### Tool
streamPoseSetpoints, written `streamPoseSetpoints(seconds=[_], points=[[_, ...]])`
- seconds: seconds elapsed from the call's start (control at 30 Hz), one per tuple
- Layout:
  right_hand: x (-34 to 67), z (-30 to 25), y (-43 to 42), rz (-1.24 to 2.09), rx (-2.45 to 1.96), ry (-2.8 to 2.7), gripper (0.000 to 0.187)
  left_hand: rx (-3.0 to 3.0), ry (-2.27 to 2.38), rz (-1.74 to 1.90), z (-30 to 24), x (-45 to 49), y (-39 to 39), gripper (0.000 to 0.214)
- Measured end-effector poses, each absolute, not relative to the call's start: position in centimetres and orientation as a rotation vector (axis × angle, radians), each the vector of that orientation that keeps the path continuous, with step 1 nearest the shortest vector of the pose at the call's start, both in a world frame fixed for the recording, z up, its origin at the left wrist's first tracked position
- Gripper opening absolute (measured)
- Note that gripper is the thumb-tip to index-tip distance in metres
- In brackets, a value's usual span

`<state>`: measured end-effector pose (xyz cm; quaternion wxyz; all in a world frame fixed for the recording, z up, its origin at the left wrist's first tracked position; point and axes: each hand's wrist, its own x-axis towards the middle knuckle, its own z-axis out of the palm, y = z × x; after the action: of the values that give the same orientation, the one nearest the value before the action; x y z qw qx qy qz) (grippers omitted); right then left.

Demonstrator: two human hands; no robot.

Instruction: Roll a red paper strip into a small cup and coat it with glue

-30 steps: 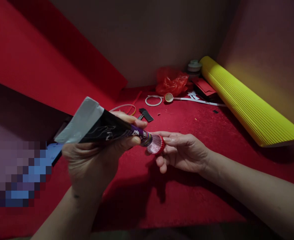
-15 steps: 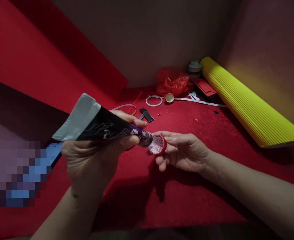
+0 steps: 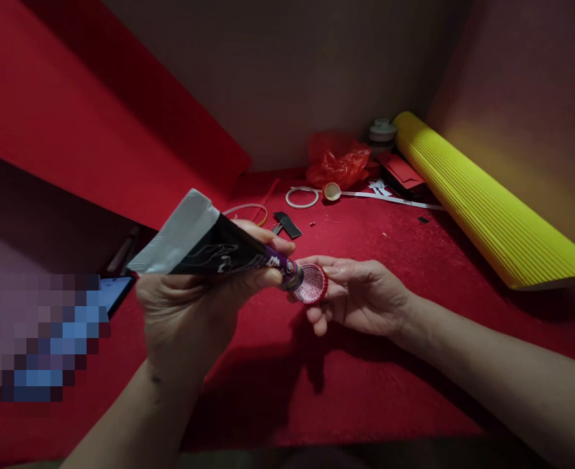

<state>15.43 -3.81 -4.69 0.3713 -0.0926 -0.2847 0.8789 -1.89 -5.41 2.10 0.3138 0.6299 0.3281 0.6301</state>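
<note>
My left hand (image 3: 209, 299) is closed around a black and purple glue tube (image 3: 238, 251) with a flat silver end pointing up and left. The tube's front end sits at the rim of a small round cup (image 3: 313, 286), ribbed red outside and whitish inside; its tip is hidden against the cup. Between thumb and fingers, my right hand (image 3: 360, 293) grips the cup by its right side, its opening turned toward the tube.
Behind the hands lie a white ring (image 3: 302, 197), a small round piece (image 3: 331, 191), a black piece (image 3: 287, 225) and a crumpled red plastic bag (image 3: 339, 166). A yellow corrugated roll (image 3: 487, 208) stands right, a red corrugated sheet (image 3: 96, 117) left. A partly blurred phone (image 3: 116, 292) lies left.
My left hand has shifted right with the tube, bringing its front end further over the cup's opening. My right hand and the cup have barely moved.
</note>
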Motion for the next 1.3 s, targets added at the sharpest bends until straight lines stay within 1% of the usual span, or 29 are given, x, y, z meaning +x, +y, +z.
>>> streamPoseSetpoints(seconds=[0.17, 0.4, 0.63, 0.77, 0.83, 1.07, 1.3], points=[[15.40, -4.73, -3.81, 2.249, -0.243, -0.744, 0.035, 1.667, 0.833, 1.630, 2.01, -1.81, -5.42, 0.016], [15.24, -4.59, -3.91, 2.249, -0.246, -0.735, 0.035, 1.676, 0.851, 1.596, 1.96, -1.85, -5.83, 0.023], [15.22, -4.42, -3.89, 2.245, -0.261, -0.727, 0.033, 1.727, 0.809, 1.572, 2.04, -2.36, -5.56, 0.019], [15.24, -4.34, -3.92, 2.234, -0.299, -0.732, 0.033, 1.708, 0.875, 1.659, 2.33, -2.04, -5.72, 0.016], [15.23, -4.35, -3.94, 2.233, -0.308, -0.737, 0.033, 1.699, 0.889, 1.682, 2.33, -1.93, -5.75, 0.017], [15.18, -4.53, -3.88, 2.251, -0.252, -0.733, 0.032, 1.694, 0.728, 1.563, 1.85, -2.27, -5.35, 0.024], [15.00, -4.35, -3.88, 2.263, -0.266, -0.735, 0.035, 1.618, 0.776, 1.602, 1.82, -1.48, -5.87, 0.025]])
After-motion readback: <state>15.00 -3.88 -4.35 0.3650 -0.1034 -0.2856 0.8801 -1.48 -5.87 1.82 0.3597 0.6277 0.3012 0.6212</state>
